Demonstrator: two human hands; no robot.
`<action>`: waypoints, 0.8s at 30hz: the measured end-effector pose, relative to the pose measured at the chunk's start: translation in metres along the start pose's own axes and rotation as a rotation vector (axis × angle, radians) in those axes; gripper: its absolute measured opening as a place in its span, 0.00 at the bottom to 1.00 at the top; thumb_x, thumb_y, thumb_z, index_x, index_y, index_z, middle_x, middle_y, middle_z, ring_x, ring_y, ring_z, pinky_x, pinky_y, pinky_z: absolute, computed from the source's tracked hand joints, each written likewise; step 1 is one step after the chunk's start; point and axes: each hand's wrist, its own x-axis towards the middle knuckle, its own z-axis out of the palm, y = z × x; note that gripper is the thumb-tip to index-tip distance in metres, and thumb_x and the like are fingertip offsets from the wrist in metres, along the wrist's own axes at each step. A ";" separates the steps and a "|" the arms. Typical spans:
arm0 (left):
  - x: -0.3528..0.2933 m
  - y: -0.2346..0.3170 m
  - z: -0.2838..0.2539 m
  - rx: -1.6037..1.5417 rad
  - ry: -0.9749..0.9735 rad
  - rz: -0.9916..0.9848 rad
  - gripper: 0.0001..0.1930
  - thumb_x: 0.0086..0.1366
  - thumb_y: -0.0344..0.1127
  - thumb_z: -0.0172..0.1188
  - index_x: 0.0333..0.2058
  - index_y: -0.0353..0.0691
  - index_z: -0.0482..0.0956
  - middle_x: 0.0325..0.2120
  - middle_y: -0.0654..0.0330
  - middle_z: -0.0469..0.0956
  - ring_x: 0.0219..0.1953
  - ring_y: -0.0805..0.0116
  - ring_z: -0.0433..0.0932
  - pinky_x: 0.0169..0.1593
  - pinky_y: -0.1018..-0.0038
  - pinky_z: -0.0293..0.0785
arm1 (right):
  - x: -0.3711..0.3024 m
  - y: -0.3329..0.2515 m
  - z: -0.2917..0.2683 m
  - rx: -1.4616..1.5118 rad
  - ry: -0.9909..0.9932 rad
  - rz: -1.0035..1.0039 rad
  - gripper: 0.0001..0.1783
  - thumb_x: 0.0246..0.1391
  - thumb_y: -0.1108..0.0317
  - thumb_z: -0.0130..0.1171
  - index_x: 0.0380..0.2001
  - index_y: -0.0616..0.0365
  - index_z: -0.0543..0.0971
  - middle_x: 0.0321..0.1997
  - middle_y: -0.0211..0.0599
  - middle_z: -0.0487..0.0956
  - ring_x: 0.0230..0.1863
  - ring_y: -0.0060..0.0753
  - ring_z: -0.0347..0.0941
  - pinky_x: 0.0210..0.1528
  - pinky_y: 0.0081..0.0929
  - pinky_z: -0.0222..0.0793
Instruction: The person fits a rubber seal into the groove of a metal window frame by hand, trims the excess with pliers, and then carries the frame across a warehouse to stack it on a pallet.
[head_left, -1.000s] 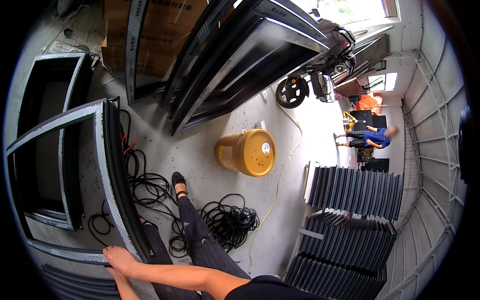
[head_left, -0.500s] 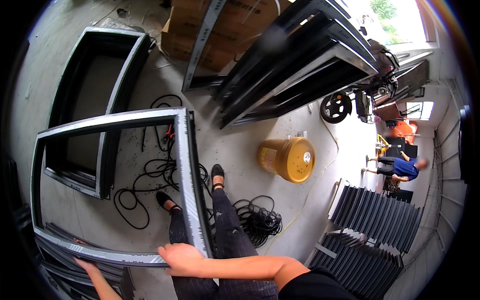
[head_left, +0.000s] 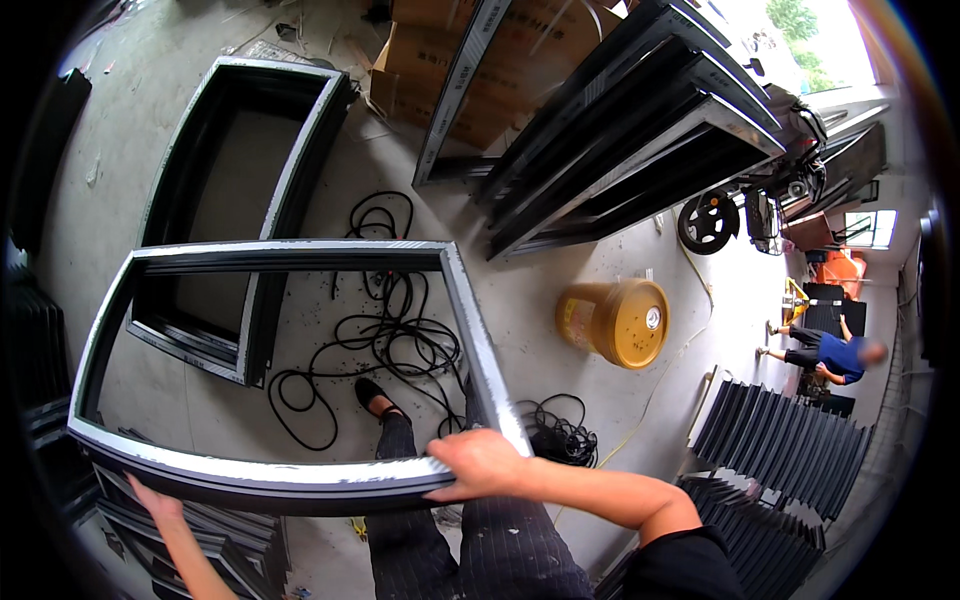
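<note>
I hold a rectangular metal window frame [head_left: 290,472], black with silvery-white film on its faces, tilted in front of my legs. My right hand [head_left: 482,463] is closed around its near bar close to the right corner. At the near left, my left hand [head_left: 158,504] grips the underside of the same bar; its fingertips are partly hidden behind the frame. Beyond the held frame, a deeper stack of similar frames [head_left: 302,160] lies on the floor, partly seen through the opening.
Black cable [head_left: 300,440] lies in loops by my feet. A yellow bucket [head_left: 610,322] stands to the right. Upright frames [head_left: 640,160] lean near cardboard boxes [head_left: 415,75]. Dark profiles [head_left: 785,435] are stacked at right; more frames [head_left: 215,545] lie lower left. A person [head_left: 838,355] stands far right.
The held frame has swung, its near side rising and its right side shifting rightward. Both hands stay on it, and my right hand has moved right and up. The whole view has shifted.
</note>
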 end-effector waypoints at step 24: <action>-0.235 -0.094 0.098 0.108 -0.450 -0.077 0.27 0.61 0.49 0.59 0.55 0.42 0.70 0.55 0.62 0.71 0.56 0.63 0.68 0.62 0.63 0.61 | -0.016 0.229 -0.122 -0.166 -0.063 0.099 0.41 0.39 0.28 0.59 0.33 0.61 0.76 0.37 0.49 0.79 0.44 0.53 0.74 0.46 0.42 0.70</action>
